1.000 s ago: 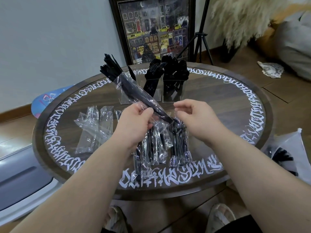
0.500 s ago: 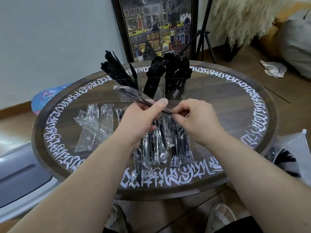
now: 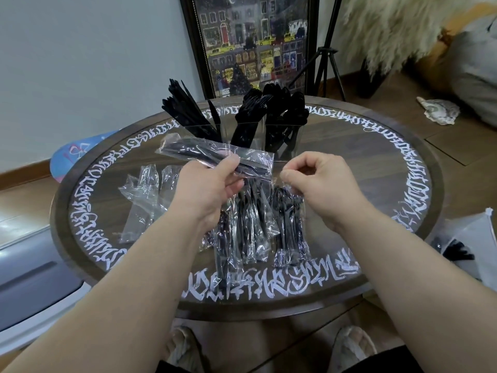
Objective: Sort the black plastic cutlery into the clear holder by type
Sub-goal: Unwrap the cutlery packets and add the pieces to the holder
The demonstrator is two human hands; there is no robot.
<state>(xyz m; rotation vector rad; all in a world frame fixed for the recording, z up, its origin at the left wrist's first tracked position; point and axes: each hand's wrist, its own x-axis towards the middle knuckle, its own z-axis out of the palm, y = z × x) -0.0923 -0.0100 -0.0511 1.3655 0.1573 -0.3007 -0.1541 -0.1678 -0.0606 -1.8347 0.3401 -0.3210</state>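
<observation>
Head view: illegible white table (image 3: 403, 168) script

A home living room is suggested by a framed painting (image 3: 252, 44) leaned against the wall, wooden flooring (image 3: 451, 146) and slippers (image 3: 352, 348).

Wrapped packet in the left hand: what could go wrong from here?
1. The left hand pinches the wrapped packet near one end only, and the right hand is off it. The long free end could sag or slip out.
2. The packet hangs just in front of the clear holder, already full of upright cutlery. A swing forward might knock it.
3. Loose empty wrappers and sealed packets lie below. A dropped piece could get lost among them.
</observation>
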